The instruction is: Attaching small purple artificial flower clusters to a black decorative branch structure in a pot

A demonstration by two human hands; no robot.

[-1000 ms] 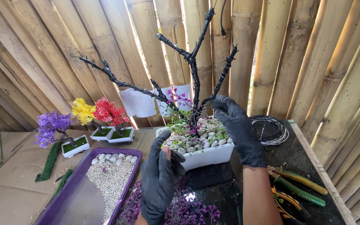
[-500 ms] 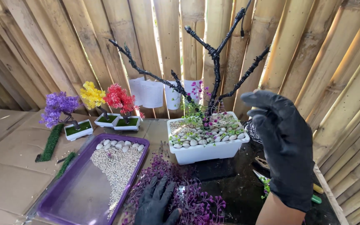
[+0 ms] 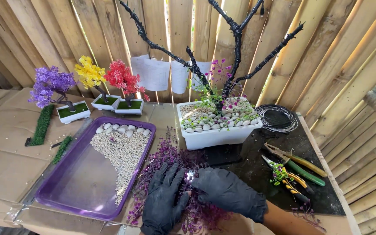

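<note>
Two pale, roughly square sheets (image 3: 155, 73) hang against the bamboo wall (image 3: 340, 65) behind the bare black tree (image 3: 236, 48); any marking on them is too small to tell. The tree stands in a white rectangular planter (image 3: 216, 135) topped with pebbles, set at the middle of the tabletop (image 3: 5, 161). Both hands wear black gloves and lie low at the near edge, on a heap of purple artificial foliage (image 3: 166, 159) spread between the planter and the purple tray (image 3: 72, 182). The left hand (image 3: 164, 200) rests palm down, fingers spread over the sprigs. The right hand (image 3: 227, 191) lies beside it, angled toward the left hand, its fingertips drawn together on a sprig where the two hands meet. The tray holds fine gravel and a row of white pebbles. Three small trees, purple (image 3: 51, 82), yellow (image 3: 90, 73) and red (image 3: 122, 78), stand in white pots at the rear left. A wire coil (image 3: 277, 117) and pliers (image 3: 301, 163) lie at the right.
</note>
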